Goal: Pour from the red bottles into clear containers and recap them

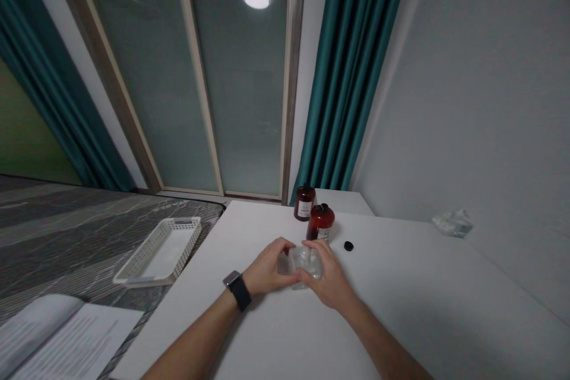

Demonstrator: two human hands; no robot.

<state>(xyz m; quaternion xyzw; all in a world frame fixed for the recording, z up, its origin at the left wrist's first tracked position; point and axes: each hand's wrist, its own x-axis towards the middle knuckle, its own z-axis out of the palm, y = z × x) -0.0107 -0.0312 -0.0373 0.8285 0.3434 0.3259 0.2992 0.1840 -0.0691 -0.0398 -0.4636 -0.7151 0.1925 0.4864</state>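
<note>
Both of my hands close around a clear, see-through container (305,260), seemingly glass or plastic, on the white table. My left hand (269,266), with a dark-strapped watch (239,290) at its wrist, grips the left side. From the right side my right hand (327,273) grips it, the thumbs nearly meeting in front. Fingers cover part of the container, so its full shape is hidden. Just behind it stands a dark red-brown bottle (321,221) with a black top and a white label. A small black cap (348,246) lies on the table to the right.
A second red-brown bottle (304,203) stands farther back. The white table (401,297) spreads to the right, where a clear crumpled plastic item (452,223) lies near the wall. At left are a white perforated basket (127,273) and an open book (84,338) on a patterned grey surface.
</note>
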